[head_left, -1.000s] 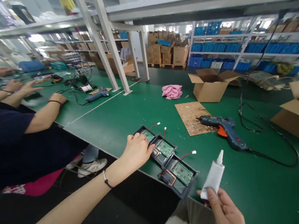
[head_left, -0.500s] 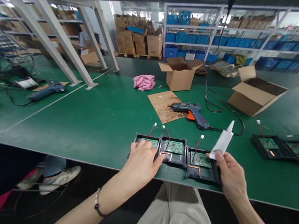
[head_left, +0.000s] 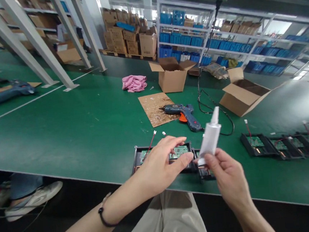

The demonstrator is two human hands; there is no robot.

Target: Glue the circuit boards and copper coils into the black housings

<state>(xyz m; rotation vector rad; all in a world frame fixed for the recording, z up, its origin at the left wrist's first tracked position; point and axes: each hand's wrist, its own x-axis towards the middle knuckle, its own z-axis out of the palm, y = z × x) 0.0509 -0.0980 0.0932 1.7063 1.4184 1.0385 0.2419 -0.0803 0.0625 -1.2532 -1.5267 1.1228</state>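
My right hand grips the base of a white tube with a pointed nozzle, held upright above the table's front edge. My left hand hovers with its fingers spread and reaching toward the tube's base, holding nothing. Beneath both hands lies a row of black trays with green circuit boards and red wires, partly hidden by the hands. A second row of the same trays lies further right.
A blue glue gun rests by a cardboard sheet on the green table. Behind them are a pink cloth, two open cartons and a black cable. Metal posts stand at the left.
My left hand lifted off the left tray and moved toward the tube. My right hand raised the tube more upright. The view swung further right.
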